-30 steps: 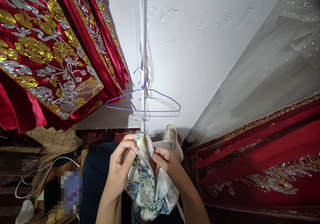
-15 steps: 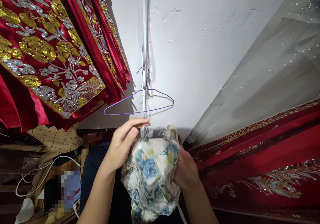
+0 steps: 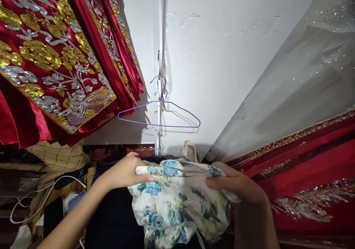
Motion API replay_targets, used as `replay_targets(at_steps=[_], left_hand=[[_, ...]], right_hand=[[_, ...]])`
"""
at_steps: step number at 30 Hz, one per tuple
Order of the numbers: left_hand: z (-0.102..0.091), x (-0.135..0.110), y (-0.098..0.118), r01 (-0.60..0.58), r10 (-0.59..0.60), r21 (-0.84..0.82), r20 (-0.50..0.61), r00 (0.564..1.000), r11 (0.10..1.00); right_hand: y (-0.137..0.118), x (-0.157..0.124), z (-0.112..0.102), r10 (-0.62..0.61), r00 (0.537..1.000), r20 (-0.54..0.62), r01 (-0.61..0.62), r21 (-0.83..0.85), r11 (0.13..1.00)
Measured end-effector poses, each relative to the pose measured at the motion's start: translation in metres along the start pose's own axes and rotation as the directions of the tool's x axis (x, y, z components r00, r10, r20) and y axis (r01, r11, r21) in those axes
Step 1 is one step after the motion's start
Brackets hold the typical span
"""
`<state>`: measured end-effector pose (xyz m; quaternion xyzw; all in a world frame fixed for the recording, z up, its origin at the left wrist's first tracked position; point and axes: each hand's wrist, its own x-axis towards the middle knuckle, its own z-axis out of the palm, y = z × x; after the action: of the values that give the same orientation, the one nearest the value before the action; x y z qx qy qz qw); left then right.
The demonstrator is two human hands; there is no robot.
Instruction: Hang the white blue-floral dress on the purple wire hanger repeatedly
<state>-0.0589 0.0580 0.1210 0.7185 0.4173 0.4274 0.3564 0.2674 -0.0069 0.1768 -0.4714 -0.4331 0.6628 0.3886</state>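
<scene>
I've got a soft, matt white cloth with blue floral print (image 3: pixel 177 201) here. Thin purple wire hanger (image 3: pixel 159 116) looks like coated metal; glossy red satin garments with gold and silver embroidery (image 3: pixel 55 64); white plastered wall (image 3: pixel 222 75) is matt, a bit pitted.

White blue-floral garment (image 3: pixel 177 201) stretched out, hanging crumpled

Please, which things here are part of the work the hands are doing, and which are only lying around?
In use:
floral cloth, held spread between the left hand and the right hand.

Only around:
purple wire hanger, hanging empty; red embroidered garments; white cable; shoe.
</scene>
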Motion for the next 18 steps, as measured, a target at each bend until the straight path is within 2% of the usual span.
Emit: replay_targets(at_steps=[1,2,3,4,6,7,8,9,11,13,15,18], left_hand=[[-0.014,0.0,0.001,-0.018,0.011,0.127,0.058,0.998,0.992],[-0.028,0.0,0.003,-0.046,-0.006,0.275,0.185,0.983,0.96],[-0.039,-0.001,0.006,-0.077,-0.062,0.411,0.314,0.947,0.909],[-0.048,-0.003,0.009,-0.081,-0.123,0.513,0.35,0.928,0.855],[-0.06,-0.008,0.015,-0.031,-0.199,0.607,0.308,0.93,0.794],[-0.062,-0.011,0.019,0.007,-0.212,0.59,0.279,0.937,0.807],[-0.062,-0.015,0.022,0.047,-0.22,0.535,0.264,0.939,0.844],[-0.061,-0.018,0.026,0.083,-0.222,0.452,0.263,0.939,0.888],[-0.057,-0.025,0.034,0.127,-0.21,0.297,0.267,0.941,0.946],[-0.055,-0.029,0.039,0.106,-0.18,0.296,0.234,0.955,0.949],[-0.057,-0.031,0.039,0.043,-0.136,0.442,0.181,0.974,0.896],[-0.067,-0.029,0.023,-0.025,-0.099,0.668,0.146,0.984,0.744]], right_hand=[[-0.012,0.003,-0.005,-0.042,0.999,-0.001,0.042,-0.108,0.993],[-0.022,0.007,-0.007,-0.102,0.994,-0.026,0.096,-0.183,0.978],[-0.032,0.014,-0.007,-0.183,0.98,-0.078,0.163,-0.218,0.962],[-0.039,0.023,-0.004,-0.278,0.949,-0.151,0.241,-0.221,0.945],[-0.047,0.05,0.007,-0.457,0.834,-0.309,0.412,-0.202,0.889],[-0.047,0.066,0.014,-0.528,0.775,-0.349,0.484,-0.21,0.849],[-0.044,0.085,0.02,-0.586,0.733,-0.347,0.54,-0.228,0.81],[-0.039,0.104,0.026,-0.626,0.717,-0.307,0.567,-0.267,0.779],[-0.022,0.142,0.032,-0.661,0.715,-0.228,0.538,-0.424,0.728],[-0.002,0.172,0.032,-0.658,0.727,-0.196,0.446,-0.594,0.67],[0.016,0.188,0.025,-0.651,0.743,-0.155,0.403,-0.672,0.621],[0.034,0.185,0.008,-0.662,0.743,-0.101,0.431,-0.685,0.588]])
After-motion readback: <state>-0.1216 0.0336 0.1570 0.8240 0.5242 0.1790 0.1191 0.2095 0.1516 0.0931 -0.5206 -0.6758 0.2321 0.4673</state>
